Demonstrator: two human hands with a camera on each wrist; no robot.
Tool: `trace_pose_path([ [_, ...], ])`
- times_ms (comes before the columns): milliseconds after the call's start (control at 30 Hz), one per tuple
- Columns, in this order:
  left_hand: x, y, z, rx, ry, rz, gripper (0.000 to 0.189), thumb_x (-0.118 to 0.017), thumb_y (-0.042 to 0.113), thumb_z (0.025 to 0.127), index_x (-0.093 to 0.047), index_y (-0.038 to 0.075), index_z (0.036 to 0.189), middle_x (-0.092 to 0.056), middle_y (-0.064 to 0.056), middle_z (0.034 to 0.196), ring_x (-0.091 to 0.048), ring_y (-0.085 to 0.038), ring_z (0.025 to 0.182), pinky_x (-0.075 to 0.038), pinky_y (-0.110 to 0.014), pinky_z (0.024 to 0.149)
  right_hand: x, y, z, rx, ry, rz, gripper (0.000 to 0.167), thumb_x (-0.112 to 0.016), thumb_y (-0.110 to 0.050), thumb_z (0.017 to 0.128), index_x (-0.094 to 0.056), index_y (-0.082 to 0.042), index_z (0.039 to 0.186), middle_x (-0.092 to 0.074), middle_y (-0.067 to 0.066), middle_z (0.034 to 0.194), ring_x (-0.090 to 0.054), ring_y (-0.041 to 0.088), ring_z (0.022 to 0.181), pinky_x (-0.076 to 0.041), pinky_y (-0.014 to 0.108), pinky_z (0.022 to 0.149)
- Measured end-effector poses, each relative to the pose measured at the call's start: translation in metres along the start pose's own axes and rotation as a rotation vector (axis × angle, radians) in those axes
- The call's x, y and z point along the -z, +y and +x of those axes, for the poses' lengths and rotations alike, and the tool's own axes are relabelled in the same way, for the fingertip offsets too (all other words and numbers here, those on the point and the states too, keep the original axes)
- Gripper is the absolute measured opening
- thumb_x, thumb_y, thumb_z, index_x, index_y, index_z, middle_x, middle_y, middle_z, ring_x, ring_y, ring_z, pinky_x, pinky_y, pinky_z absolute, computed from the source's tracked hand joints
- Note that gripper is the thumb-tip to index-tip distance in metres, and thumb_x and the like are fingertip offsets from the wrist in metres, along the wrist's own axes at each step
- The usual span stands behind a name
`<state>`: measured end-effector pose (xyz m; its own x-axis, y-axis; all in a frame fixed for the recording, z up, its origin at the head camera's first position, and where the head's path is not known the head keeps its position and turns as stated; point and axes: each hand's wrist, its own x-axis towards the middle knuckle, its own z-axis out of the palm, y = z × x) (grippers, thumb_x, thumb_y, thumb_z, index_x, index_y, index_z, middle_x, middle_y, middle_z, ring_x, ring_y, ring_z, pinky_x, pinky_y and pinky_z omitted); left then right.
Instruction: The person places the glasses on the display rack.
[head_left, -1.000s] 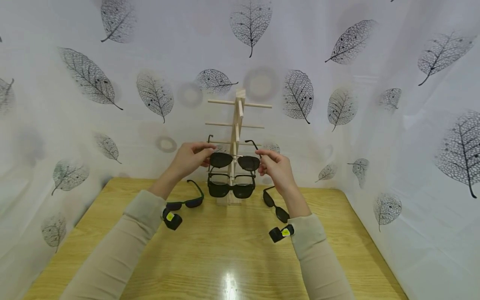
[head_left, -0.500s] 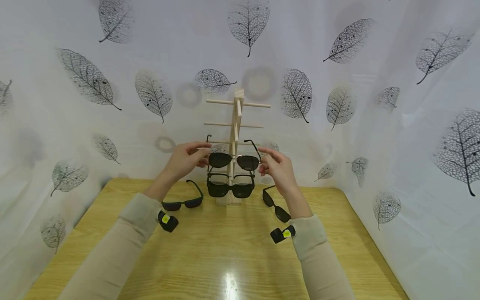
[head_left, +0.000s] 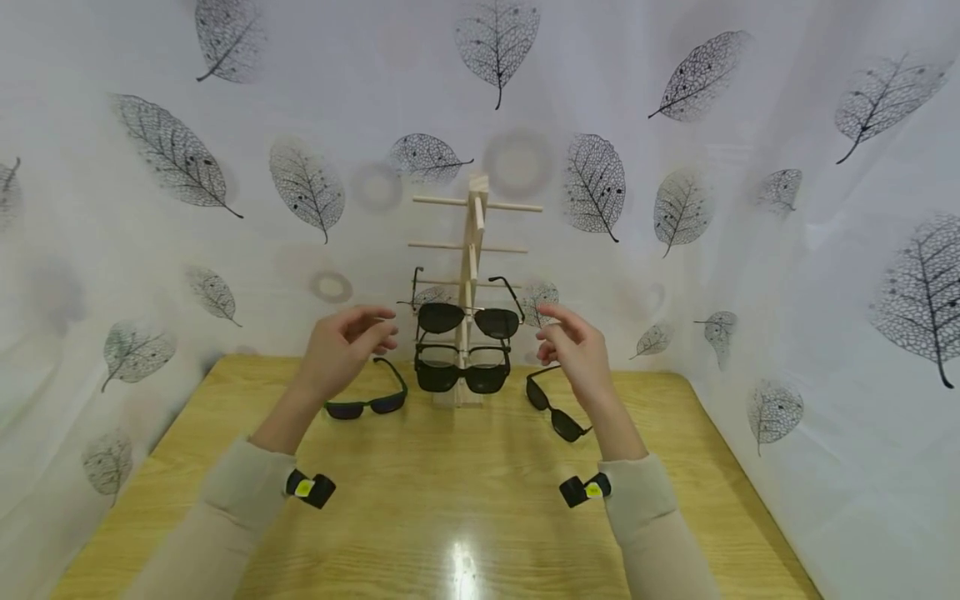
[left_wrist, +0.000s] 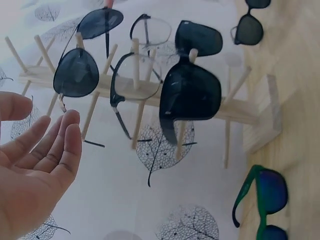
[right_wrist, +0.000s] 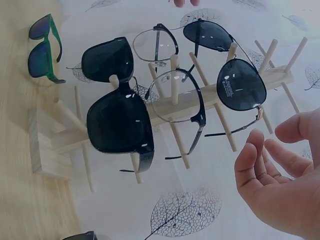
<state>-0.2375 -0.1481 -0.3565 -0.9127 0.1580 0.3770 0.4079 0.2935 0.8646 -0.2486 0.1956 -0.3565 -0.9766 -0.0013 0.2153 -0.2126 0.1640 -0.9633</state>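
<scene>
Dark aviator sunglasses (head_left: 441, 318) hang on a wooden glasses rack (head_left: 477, 218), above a pair of clear-lensed eyeglasses (head_left: 486, 358) and thick black sunglasses (head_left: 438, 378). To their left my left hand (head_left: 339, 348) is held in the air, fingers loosely bent and holding nothing. My right hand (head_left: 579, 355) floats on the other side, also holding nothing. In the left wrist view the fingertips (left_wrist: 73, 118) lie just below the aviators' hinge. The right wrist view has the aviators (right_wrist: 242, 84) a little beyond the right hand's fingertips.
Green-framed sunglasses (head_left: 366, 407) lie on the wooden table (head_left: 420, 500) left of the rack. Another black pair (head_left: 551, 410) lies to its right. Bare pegs (head_left: 514, 207) stick out on the rack's upper part. A leaf-patterned curtain (head_left: 405, 67) hangs behind and at the sides.
Both hands have let go of the aviator sunglasses and drawn apart, left hand to the left, right hand to the right, both slightly nearer me. The aviators stay on the rack.
</scene>
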Motion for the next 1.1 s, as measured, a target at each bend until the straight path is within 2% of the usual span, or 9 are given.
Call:
trace_pose_path([
  [133, -0.012, -0.003, -0.018, -0.025, -0.012, -0.025, 0.024, -0.063, 0.013, 0.106, -0.072, -0.001, 0.123, -0.077, -0.02, 0.104, -0.072, -0.003, 0.084, -0.062, -0.024, 0.078, 0.006, 0.008, -0.009, -0.006, 0.019, -0.002, 0.037, -0.056, -0.011, 0.105, -0.065, -0.01, 0.141, -0.07, -0.005, 0.089, -0.066, 0.017, 0.07, -0.058, 0.029, 0.066],
  [233, -0.025, -0.004, -0.029, -0.033, -0.046, -0.055, 0.023, -0.064, 0.012, 0.106, -0.072, -0.002, 0.122, -0.077, -0.021, 0.103, -0.073, -0.005, 0.083, -0.062, -0.025, 0.077, 0.012, 0.015, -0.016, -0.019, 0.034, -0.005, 0.035, -0.056, -0.01, 0.106, -0.066, -0.009, 0.139, -0.07, -0.006, 0.088, -0.066, 0.016, 0.071, -0.058, 0.029, 0.067],
  [333, -0.038, -0.006, -0.038, -0.022, -0.084, -0.081, 0.024, -0.065, 0.012, 0.105, -0.071, -0.003, 0.123, -0.076, -0.022, 0.106, -0.075, -0.011, 0.086, -0.062, -0.027, 0.078, 0.016, 0.023, -0.022, -0.032, 0.052, -0.017, 0.033, -0.056, -0.011, 0.106, -0.067, -0.008, 0.137, -0.07, -0.005, 0.086, -0.065, 0.016, 0.07, -0.059, 0.03, 0.067],
  [500, -0.061, -0.011, -0.049, 0.002, -0.137, -0.103, 0.024, -0.068, 0.015, 0.104, -0.072, 0.001, 0.123, -0.076, -0.017, 0.107, -0.074, -0.012, 0.086, -0.061, -0.028, 0.077, 0.023, 0.034, -0.032, -0.069, 0.074, -0.023, 0.032, -0.056, -0.008, 0.106, -0.068, -0.006, 0.136, -0.07, -0.006, 0.082, -0.065, 0.014, 0.069, -0.059, 0.03, 0.068],
  [733, -0.093, -0.024, -0.056, 0.037, -0.277, -0.157, 0.028, -0.068, 0.02, 0.105, -0.071, 0.009, 0.131, -0.076, -0.012, 0.104, -0.073, -0.011, 0.087, -0.061, -0.029, 0.08, 0.032, 0.048, -0.044, -0.11, 0.106, -0.028, 0.031, -0.055, -0.007, 0.106, -0.067, -0.003, 0.134, -0.07, -0.007, 0.085, -0.065, 0.012, 0.07, -0.058, 0.026, 0.068],
  [1000, -0.128, -0.043, -0.056, 0.044, -0.345, -0.174, 0.028, -0.067, 0.015, 0.104, -0.071, 0.005, 0.13, -0.075, -0.014, 0.109, -0.074, -0.025, 0.095, -0.059, -0.026, 0.081, 0.041, 0.063, -0.056, -0.134, 0.139, -0.037, 0.033, -0.055, -0.003, 0.103, -0.067, 0.001, 0.133, -0.07, -0.008, 0.082, -0.065, 0.011, 0.07, -0.058, 0.024, 0.067],
  [1100, -0.141, -0.047, -0.055, 0.048, -0.362, -0.171, 0.028, -0.066, 0.015, 0.104, -0.072, 0.005, 0.13, -0.075, -0.013, 0.11, -0.073, -0.026, 0.095, -0.058, -0.026, 0.081, 0.043, 0.07, -0.06, -0.146, 0.148, -0.046, 0.033, -0.055, -0.002, 0.103, -0.067, 0.001, 0.134, -0.07, -0.007, 0.082, -0.065, 0.012, 0.069, -0.058, 0.025, 0.067],
])
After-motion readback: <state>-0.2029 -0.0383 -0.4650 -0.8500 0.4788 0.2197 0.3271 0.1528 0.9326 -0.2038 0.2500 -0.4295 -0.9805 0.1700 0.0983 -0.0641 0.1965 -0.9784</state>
